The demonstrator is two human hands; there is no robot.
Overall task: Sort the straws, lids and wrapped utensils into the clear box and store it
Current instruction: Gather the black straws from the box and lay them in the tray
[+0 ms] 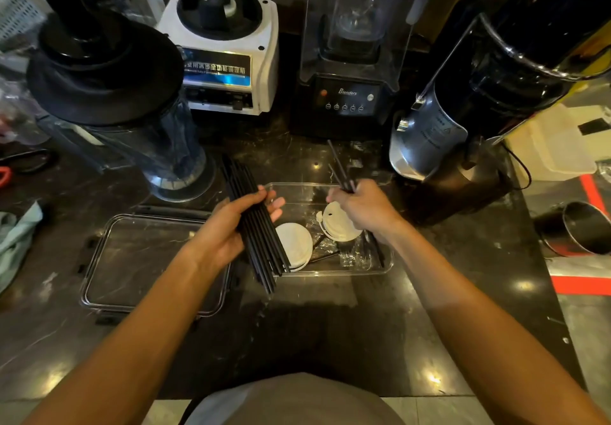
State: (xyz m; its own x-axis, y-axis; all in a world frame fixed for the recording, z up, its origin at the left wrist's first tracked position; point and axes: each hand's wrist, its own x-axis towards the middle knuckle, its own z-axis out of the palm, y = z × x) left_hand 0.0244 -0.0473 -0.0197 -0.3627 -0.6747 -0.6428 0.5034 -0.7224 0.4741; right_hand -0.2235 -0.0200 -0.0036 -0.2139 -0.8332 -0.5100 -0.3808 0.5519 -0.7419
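My left hand (231,226) grips a thick bundle of black straws (254,223) slanting over the left end of the clear box (334,272). My right hand (358,208) is closed on a few more black straws (339,166) that point away, above the box's far side. Inside the box lie two white lids (296,246), (340,223) and clear-wrapped utensils (355,252). The box's clear lid (109,259) with black clips rests flat on the counter to the left.
Behind the box stand a blender jug (132,146), a white blender base (224,50), a black blender (347,93) and a tilted grinder (463,120). A metal cup (582,229) lies at right, a green cloth (16,239) at left. The counter's near edge is below my arms.
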